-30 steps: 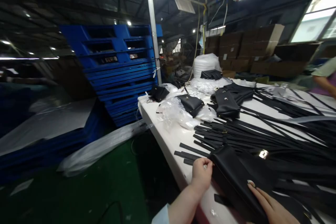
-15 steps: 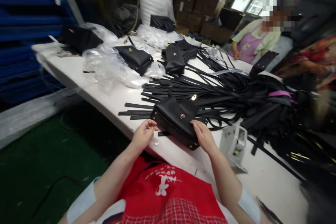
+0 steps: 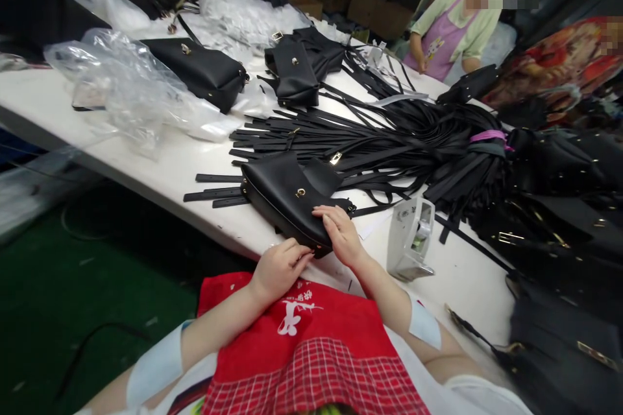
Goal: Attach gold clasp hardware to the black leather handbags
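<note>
A small black leather bag with a gold clasp lies at the near edge of the white table. My right hand rests on the bag's near corner, fingers stretched flat on the leather. My left hand is at the table edge just below the bag, fingers curled and touching its lower edge; what they pinch, if anything, is hidden. A big spread of black leather straps lies right behind the bag.
A white tape dispenser stands right of my hands. More black bags and clear plastic wrap lie at the back left. Dark bags pile at the right. Two other people stand across the table.
The view has swung down and right from the blue pallets to the table. My left hand has slid from the bag's left end to its near edge.
</note>
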`<action>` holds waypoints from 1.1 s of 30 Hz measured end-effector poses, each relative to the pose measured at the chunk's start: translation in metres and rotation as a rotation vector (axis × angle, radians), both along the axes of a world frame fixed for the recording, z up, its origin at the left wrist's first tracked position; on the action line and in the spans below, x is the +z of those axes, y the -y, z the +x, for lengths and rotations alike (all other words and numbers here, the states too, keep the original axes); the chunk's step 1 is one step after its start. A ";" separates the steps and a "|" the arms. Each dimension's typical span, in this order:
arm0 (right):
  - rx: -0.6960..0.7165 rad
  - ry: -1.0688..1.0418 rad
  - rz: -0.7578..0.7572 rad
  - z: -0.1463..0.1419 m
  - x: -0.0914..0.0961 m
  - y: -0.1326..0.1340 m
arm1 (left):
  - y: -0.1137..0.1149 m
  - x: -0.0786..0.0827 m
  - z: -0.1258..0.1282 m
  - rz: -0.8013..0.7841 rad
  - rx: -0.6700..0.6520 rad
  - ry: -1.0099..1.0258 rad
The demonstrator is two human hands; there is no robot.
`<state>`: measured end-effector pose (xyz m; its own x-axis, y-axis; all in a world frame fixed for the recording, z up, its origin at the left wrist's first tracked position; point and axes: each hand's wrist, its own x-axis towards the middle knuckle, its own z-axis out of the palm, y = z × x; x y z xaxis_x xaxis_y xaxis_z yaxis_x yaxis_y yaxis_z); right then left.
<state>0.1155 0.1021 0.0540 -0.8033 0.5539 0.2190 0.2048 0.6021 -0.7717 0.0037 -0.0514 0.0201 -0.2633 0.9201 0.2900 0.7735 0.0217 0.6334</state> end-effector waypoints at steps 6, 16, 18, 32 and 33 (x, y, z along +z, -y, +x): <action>-0.006 0.020 0.049 -0.001 -0.003 -0.002 | -0.002 -0.010 -0.001 -0.071 -0.044 -0.125; -0.024 0.022 0.073 -0.002 -0.001 0.000 | -0.007 -0.007 0.010 -0.105 -0.059 -0.032; -0.014 0.025 0.080 -0.002 0.000 0.000 | -0.004 0.003 0.009 -0.131 -0.174 0.099; -0.119 0.208 0.148 -0.036 0.009 -0.038 | 0.008 0.029 -0.056 0.110 0.408 0.657; -0.141 0.250 0.127 -0.043 0.009 -0.044 | 0.008 0.030 -0.056 0.118 0.393 0.668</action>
